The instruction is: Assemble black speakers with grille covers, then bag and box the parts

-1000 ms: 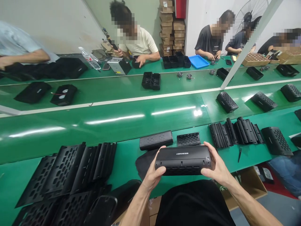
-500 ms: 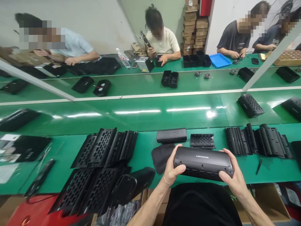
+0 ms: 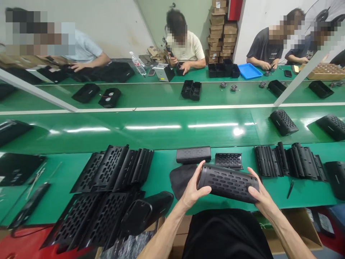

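Note:
Between my two hands is a black speaker housing [image 3: 228, 182], held just above the green bench with its slotted grille side facing me. My left hand [image 3: 195, 187] is closed around its left end, thumb lying on the front. At the other end my right hand [image 3: 257, 190] grips it, the thumb pressed on the grille. Behind the housing lie another black speaker [image 3: 193, 154] and a small slotted grille panel [image 3: 229, 160]. A dark cloth-like piece [image 3: 181, 180] rests beside my left hand.
Stacked grille panels [image 3: 107, 172] cover the bench at left, near an upright-ended speaker housing [image 3: 148, 212]. More curved panels [image 3: 291, 162] stand at right beside a small black tool [image 3: 290, 189]. Beyond is a green belt [image 3: 151, 138] carrying housings. Several people work across it.
The speaker housing has been rolled in my hands: its lettered smooth side faced up before, and its slotted grille now shows. Both hands still hold its ends.

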Available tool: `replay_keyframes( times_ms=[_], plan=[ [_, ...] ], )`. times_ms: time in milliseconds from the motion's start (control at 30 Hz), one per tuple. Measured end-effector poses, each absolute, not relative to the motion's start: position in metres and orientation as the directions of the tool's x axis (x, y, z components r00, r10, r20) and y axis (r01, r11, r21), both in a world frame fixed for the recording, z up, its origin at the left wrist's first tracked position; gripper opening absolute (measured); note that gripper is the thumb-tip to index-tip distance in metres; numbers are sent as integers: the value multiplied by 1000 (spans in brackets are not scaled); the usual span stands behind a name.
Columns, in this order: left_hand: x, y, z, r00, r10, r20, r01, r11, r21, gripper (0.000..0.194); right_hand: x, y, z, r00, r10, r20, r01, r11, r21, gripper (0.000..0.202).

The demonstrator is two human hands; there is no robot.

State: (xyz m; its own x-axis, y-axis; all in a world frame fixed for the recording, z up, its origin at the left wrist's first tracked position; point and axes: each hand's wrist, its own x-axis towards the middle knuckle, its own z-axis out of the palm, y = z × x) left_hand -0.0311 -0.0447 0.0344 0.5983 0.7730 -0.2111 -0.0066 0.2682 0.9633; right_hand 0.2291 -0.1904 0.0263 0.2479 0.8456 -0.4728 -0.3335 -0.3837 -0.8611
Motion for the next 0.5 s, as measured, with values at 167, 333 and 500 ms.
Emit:
replay_keyframes(
  times_ms=[167,333,500],
  plan=[
    [-26,-51,25,509,835,-207,39,218,975,99,221,-191,19,325,828,-457,-376,-330,-866,78],
    [-33,-46,15,625,735,-263,3,334,943,102,230,-192,26,264,821,-506,-363,-402,-841,79],
    [-27,-48,12,569,801,-188,-101,295,950,81,228,-194,24,357,833,-422,-278,-337,-899,63]
  ],
)
